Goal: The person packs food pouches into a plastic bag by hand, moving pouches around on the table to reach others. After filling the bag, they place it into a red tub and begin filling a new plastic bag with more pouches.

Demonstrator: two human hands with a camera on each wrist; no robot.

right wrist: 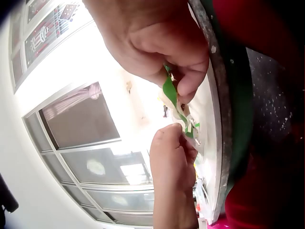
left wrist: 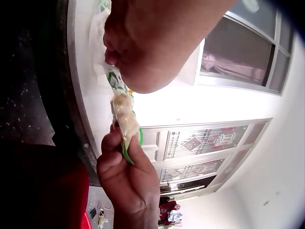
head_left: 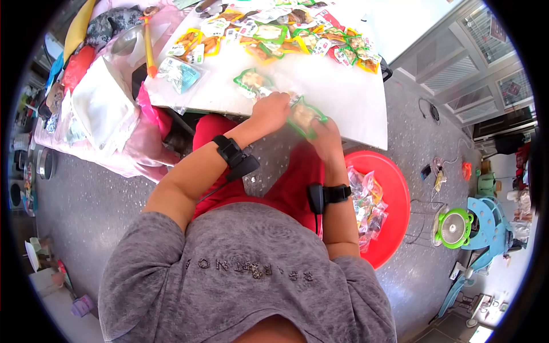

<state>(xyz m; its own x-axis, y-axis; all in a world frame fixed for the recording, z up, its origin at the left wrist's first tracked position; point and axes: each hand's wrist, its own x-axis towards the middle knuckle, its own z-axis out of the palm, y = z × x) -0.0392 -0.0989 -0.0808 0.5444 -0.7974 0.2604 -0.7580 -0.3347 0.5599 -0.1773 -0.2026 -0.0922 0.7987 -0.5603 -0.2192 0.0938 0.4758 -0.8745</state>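
Over the table's near edge, my right hand [head_left: 326, 139] pinches the side of a clear, green-edged food packet [head_left: 303, 116] with pale, rounded pieces inside. In the left wrist view, that packet [left wrist: 125, 117] stands on edge between thumb and fingers. My left hand [head_left: 273, 109] grips the printed end of the packet, its fingers curled. A second green-edged packet [head_left: 252, 80] shows just beyond my left hand, its near end hidden by the fingers. The right wrist view has both hands close together, with the green edge [right wrist: 169, 89] running between them.
Many small food packets [head_left: 269, 34] lie across the far part of the white table [head_left: 357, 108]. A blue-and-clear bag [head_left: 182, 77] lies at its left. A red basin [head_left: 396, 194] with wrapped packets stands on the floor beside my right arm. Pink cloth [head_left: 134, 146] covers the left side.
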